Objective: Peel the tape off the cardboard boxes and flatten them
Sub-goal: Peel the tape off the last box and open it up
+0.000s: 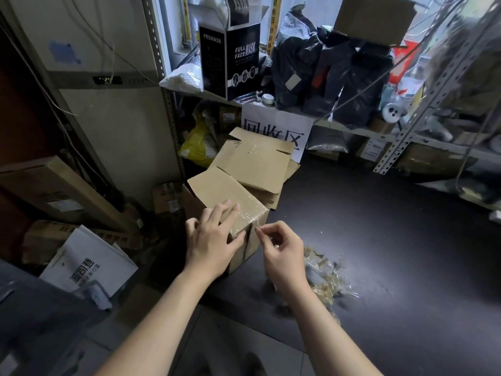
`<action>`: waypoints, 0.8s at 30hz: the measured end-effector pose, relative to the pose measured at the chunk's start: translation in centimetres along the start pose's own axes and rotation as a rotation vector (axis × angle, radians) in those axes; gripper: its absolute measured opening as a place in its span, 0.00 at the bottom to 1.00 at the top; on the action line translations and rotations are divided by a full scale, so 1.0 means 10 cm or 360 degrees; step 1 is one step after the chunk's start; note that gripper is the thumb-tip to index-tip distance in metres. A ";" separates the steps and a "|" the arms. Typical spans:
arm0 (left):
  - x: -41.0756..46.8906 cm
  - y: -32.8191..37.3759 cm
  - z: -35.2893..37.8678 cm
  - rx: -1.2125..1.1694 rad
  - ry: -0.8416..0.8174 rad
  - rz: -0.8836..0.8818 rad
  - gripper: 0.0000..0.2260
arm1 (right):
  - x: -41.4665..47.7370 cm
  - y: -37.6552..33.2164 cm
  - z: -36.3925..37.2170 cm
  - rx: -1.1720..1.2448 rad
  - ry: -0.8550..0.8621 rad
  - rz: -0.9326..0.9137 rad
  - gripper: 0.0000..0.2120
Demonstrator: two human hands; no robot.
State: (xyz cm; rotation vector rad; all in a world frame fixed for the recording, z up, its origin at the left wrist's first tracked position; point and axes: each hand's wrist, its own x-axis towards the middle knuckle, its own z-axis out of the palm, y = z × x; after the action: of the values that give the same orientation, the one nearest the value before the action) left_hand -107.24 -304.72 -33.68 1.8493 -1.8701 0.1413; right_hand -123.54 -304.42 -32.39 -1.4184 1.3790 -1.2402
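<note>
Tape (245, 213) runs up and left from your pinching right hand (282, 251), over the box (217, 185) your flat left hand (211, 240) presses

We count two hands, the left hand (214, 240) and the right hand (282, 253). We make out five brown cardboard boxes: one taped box (217, 188) with one band of clear tape (245, 213) on it, one flattened box (254, 158) behind it, one small printed box (166, 196), one long box (54, 191) at the left and one open box (374, 17) up high; others farther back are too dim to count. We also count one black mask box (230, 61), one white carton (86, 264), one yellow bag (198, 145), one paper sign (273, 126), one digital display (107, 80) and one heap of peeled tape (325, 278), its strips too tangled to count.
</note>
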 end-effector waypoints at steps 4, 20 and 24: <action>0.02 -0.02 0.00 -0.0067 -0.0010 -0.0012 0.26 | 0.00 0.02 -0.03 -0.0019 -0.0013 -0.0060 0.08; -0.13 -0.11 -0.12 -0.0223 0.0026 -0.0053 0.26 | 0.11 -0.11 0.06 0.0224 -0.0036 0.0477 0.07; -0.14 -0.11 -0.09 -0.0207 -0.0005 -0.0026 0.26 | 0.08 -0.12 0.06 0.0258 -0.0084 0.0430 0.04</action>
State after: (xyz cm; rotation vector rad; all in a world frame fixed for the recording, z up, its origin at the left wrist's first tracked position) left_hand -105.98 -303.15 -33.78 1.7769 -1.8210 0.0109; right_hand -122.78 -305.10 -31.25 -1.1062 1.3509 -1.1030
